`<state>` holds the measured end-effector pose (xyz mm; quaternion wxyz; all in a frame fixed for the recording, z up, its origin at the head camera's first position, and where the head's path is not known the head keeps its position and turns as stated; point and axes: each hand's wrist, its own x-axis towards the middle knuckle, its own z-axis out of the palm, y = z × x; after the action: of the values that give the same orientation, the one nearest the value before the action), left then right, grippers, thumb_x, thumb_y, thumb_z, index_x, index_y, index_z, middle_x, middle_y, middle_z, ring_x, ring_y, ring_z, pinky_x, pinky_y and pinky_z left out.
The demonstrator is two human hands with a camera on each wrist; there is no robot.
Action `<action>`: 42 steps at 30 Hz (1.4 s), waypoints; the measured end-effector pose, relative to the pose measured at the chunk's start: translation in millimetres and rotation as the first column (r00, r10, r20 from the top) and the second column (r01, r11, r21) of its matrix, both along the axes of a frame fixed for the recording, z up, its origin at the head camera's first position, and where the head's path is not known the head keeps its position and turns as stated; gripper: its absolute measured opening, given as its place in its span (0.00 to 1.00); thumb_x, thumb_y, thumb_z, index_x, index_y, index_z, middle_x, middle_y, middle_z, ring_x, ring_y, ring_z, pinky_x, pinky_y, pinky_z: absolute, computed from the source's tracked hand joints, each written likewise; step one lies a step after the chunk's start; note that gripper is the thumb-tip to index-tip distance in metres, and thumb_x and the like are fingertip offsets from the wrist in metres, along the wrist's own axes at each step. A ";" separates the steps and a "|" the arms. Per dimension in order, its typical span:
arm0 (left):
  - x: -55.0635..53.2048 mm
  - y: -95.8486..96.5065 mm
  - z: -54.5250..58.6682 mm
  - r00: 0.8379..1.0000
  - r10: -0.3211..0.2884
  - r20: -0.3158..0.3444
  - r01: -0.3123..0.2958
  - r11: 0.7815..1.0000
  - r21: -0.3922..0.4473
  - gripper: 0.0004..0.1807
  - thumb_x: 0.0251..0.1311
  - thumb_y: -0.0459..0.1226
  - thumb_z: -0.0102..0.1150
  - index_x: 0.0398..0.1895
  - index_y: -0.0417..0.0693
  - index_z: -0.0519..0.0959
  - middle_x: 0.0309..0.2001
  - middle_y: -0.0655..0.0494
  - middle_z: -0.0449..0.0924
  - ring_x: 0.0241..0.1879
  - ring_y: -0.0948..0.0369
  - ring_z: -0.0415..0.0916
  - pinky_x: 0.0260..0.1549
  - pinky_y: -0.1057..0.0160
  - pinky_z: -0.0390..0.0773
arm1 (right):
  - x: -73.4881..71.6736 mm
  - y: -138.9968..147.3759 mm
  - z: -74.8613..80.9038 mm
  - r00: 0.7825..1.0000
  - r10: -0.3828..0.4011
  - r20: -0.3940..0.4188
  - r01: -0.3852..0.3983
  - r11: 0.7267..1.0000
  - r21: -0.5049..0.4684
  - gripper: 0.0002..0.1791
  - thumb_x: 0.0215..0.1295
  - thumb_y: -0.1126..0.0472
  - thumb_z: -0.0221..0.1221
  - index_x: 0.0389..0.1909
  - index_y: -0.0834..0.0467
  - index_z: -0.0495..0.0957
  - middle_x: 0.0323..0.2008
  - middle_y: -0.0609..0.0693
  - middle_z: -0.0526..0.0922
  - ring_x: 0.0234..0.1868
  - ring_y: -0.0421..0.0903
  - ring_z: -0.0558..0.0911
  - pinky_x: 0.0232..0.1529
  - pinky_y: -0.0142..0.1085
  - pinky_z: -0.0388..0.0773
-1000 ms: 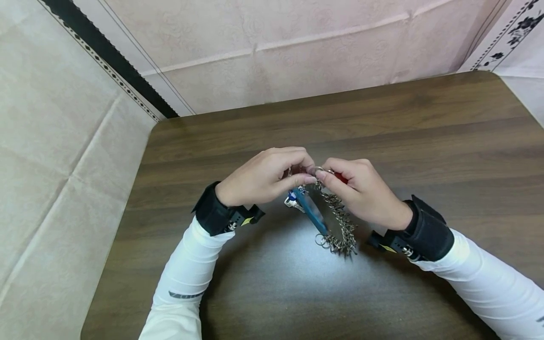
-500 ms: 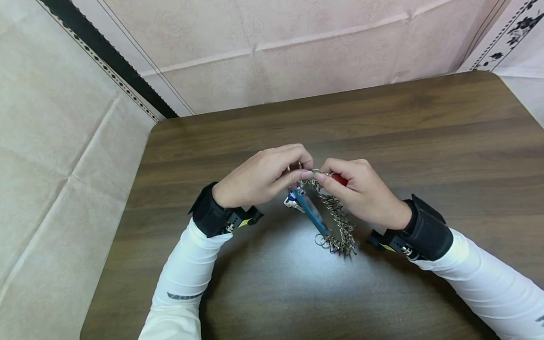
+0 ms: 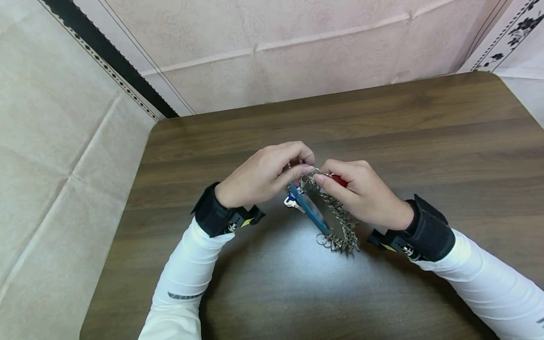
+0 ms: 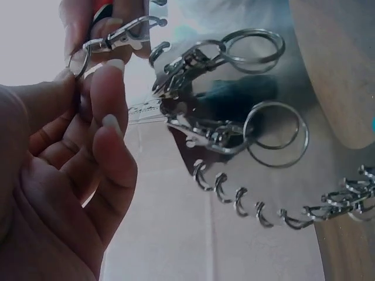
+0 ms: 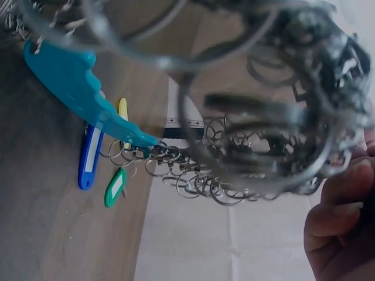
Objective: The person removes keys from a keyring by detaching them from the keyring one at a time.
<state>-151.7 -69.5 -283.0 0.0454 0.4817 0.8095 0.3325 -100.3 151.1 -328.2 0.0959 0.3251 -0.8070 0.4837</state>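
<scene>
In the head view my left hand (image 3: 272, 174) and right hand (image 3: 361, 191) meet fingertip to fingertip over the table. Between them is a small metal ring, which the left hand pinches (image 4: 79, 63) next to a swivel clasp (image 4: 124, 36) in the left wrist view. My right hand holds a red tag (image 3: 340, 180), its far side hidden. Below hangs a loop of metal rings and clasps (image 3: 342, 222) joined to a teal scalloped strip (image 5: 82, 88). A key (image 3: 293, 203) hangs at its left. Blue (image 5: 91, 155), green (image 5: 115, 187) and yellow (image 5: 123, 114) key tags show in the right wrist view.
A brown wooden table (image 3: 263, 283) lies beneath the hands. Pale patterned cloth (image 3: 318, 42) covers the back and left sides, with a dark band (image 3: 123, 66) at its left edge. White sleeves and black wrist straps (image 3: 212, 215) are on both arms.
My left fingers shift slightly, dipping left and then returning near the ring. The ring loop rises a little toward the fingers, while the right hand stays nearly still.
</scene>
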 end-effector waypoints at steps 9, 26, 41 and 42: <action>-2.4 1.1 -2.3 0.998 -0.055 0.010 0.054 0.994 0.093 0.05 0.65 0.29 0.61 0.41 0.40 0.77 0.32 0.54 0.83 0.29 0.66 0.74 0.25 0.68 0.74 | 1.8 -1.4 1.9 1.000 -0.003 0.016 0.003 1.000 -0.017 0.10 0.71 0.71 0.58 0.30 0.56 0.76 0.19 0.38 0.60 0.19 0.33 0.59 0.21 0.30 0.58; 1.9 9.8 -10.1 0.900 0.051 -0.432 0.046 0.976 0.213 0.05 0.59 0.25 0.63 0.32 0.42 0.77 0.28 0.54 0.78 0.26 0.65 0.70 0.26 0.71 0.70 | -0.6 1.0 1.2 0.998 0.037 0.056 -0.038 0.999 0.014 0.08 0.72 0.69 0.58 0.32 0.56 0.76 0.18 0.38 0.58 0.19 0.33 0.57 0.21 0.30 0.58; -2.4 10.6 -13.1 0.856 0.041 -0.515 0.105 0.963 0.250 0.06 0.58 0.25 0.64 0.32 0.42 0.78 0.26 0.55 0.80 0.25 0.65 0.73 0.26 0.72 0.75 | -5.7 13.6 8.2 0.983 0.174 0.051 -0.175 0.984 0.028 0.07 0.75 0.71 0.53 0.38 0.57 0.77 0.21 0.38 0.66 0.20 0.34 0.66 0.22 0.29 0.65; -2.5 10.5 -13.1 0.856 0.041 -0.515 0.105 0.962 0.252 0.05 0.58 0.25 0.64 0.32 0.42 0.78 0.26 0.54 0.80 0.26 0.65 0.73 0.26 0.71 0.75 | -5.8 14.0 8.6 0.983 0.179 0.052 -0.180 0.983 0.028 0.08 0.75 0.71 0.52 0.38 0.57 0.77 0.21 0.38 0.67 0.20 0.34 0.67 0.22 0.29 0.66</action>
<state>-154.2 -59.0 -296.1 -0.2333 0.5681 0.7307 0.2982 -106.1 165.1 -319.6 0.0268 0.3862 -0.7842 0.4850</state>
